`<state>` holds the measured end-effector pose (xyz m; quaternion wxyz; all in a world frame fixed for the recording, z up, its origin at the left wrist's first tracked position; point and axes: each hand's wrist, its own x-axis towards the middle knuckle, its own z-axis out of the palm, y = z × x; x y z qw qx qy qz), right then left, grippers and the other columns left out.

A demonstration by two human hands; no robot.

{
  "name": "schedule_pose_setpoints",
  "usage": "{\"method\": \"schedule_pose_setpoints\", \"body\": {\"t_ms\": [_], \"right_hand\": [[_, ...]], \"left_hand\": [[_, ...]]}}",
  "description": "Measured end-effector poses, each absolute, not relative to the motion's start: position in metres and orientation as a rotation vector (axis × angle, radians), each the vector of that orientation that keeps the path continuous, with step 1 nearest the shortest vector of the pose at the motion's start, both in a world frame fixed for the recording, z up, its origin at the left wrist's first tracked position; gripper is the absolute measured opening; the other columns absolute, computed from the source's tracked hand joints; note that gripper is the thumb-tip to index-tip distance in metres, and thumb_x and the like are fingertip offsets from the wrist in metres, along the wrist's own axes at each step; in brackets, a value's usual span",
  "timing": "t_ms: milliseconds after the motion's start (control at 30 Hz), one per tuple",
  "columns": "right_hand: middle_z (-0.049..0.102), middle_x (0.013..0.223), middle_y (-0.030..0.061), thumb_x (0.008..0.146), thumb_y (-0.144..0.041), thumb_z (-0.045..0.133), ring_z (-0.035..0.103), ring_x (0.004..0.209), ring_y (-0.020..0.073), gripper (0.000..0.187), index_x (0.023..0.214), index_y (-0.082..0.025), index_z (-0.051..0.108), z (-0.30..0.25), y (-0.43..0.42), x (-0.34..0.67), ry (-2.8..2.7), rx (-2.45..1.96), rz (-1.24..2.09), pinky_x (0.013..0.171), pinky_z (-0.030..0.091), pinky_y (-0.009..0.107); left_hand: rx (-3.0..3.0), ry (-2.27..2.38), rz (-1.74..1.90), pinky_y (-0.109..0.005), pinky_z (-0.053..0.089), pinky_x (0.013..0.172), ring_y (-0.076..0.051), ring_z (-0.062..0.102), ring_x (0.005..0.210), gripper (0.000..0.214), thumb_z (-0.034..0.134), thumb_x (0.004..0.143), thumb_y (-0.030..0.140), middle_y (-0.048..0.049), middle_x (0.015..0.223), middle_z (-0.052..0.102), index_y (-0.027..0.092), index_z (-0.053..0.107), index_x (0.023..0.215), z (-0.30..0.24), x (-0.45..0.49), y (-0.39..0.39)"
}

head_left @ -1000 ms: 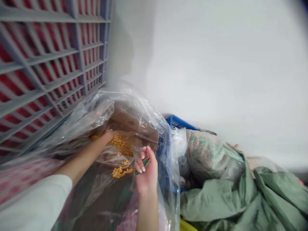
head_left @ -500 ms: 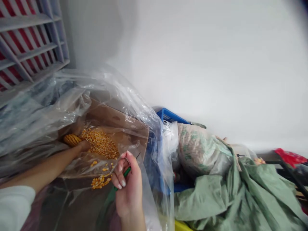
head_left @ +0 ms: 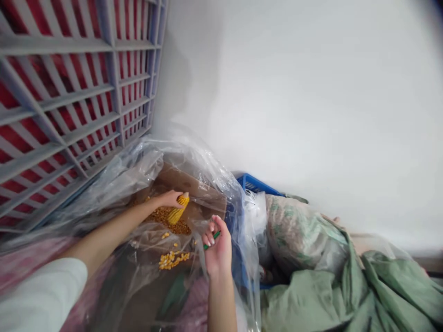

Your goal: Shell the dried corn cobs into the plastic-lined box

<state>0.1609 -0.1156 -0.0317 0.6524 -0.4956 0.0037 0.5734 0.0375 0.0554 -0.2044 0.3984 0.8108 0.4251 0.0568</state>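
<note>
My left hand [head_left: 169, 198] grips an ear of corn [head_left: 177, 212] near its upper end and holds it tilted over a heap of loose yellow kernels [head_left: 157, 216]. The heap lies in a cardboard box [head_left: 209, 192] lined with a clear plastic sheet [head_left: 218, 168]. To the right, my right hand [head_left: 218, 246] is palm up with curled fingers around a thin green-handled tool [head_left: 212, 240]. Its tip is hard to make out now. A smaller scatter of kernels [head_left: 173, 261] rests on the plastic at the near side, below both hands.
A grey-purple slatted plastic crate [head_left: 114, 83] with red behind its slats rises at the left. Right of the box stand a blue basket [head_left: 258, 185], a stuffed woven sack [head_left: 304, 226] and crumpled green cloth [head_left: 321, 295]. A white wall [head_left: 294, 92] is behind.
My left hand has lifted the ear of corn from the heap and brought it rightward, nearer my right hand. The whole view has shifted, with more of the crate showing.
</note>
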Motion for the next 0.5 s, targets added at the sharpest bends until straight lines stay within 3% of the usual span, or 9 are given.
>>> {"method": "schedule_pose_setpoints", "body": {"t_ms": [133,300,367,500], "right_hand": [[0.043,0.05,-0.0088,0.063,-0.017,0.054,0.029,0.035,0.0009,0.012,0.074,-0.016,0.05,-0.036,-0.118,0.172,0.067,-1.121,1.187,0.035,0.023,0.014],[0.047,0.05,-0.0077,0.07,-0.023,0.05,0.02,0.029,-0.0004,0.007,0.073,-0.017,0.047,-0.043,-0.124,0.163,0.19,-1.176,1.214,0.031,0.012,0.013],[0.054,0.056,-0.0036,0.075,-0.035,0.048,0.019,0.029,-0.0005,0.018,0.075,-0.017,0.047,-0.042,-0.126,0.153,0.185,-1.151,1.358,0.03,0.011,0.012],[0.064,0.077,0.0063,0.075,-0.055,0.044,0.019,0.031,-0.0013,0.039,0.078,-0.016,0.048,-0.037,-0.124,0.137,0.044,-0.93,1.569,0.029,0.014,0.012]], "left_hand": [[2.027,0.985,0.408,-0.026,0.043,0.075,-0.02,0.059,0.086,0.051,0.057,0.065,0.048,-0.0061,0.096,0.065,0.014,0.055,0.102,-0.132,0.047,0.052],[1.462,0.951,0.918,-0.032,0.048,0.072,-0.022,0.059,0.087,0.053,0.061,0.061,0.046,-0.0094,0.098,0.062,0.012,0.051,0.1,-0.054,0.034,0.02],[1.19,0.908,1.046,-0.034,0.05,0.069,-0.023,0.059,0.087,0.056,0.065,0.057,0.044,-0.0105,0.1,0.06,0.012,0.048,0.101,-0.035,0.029,0.0],[1.024,0.864,1.2,-0.036,0.047,0.08,-0.022,0.057,0.094,0.052,0.065,0.059,0.039,-0.0091,0.103,0.058,0.014,0.046,0.1,-0.027,0.021,-0.045]]}}
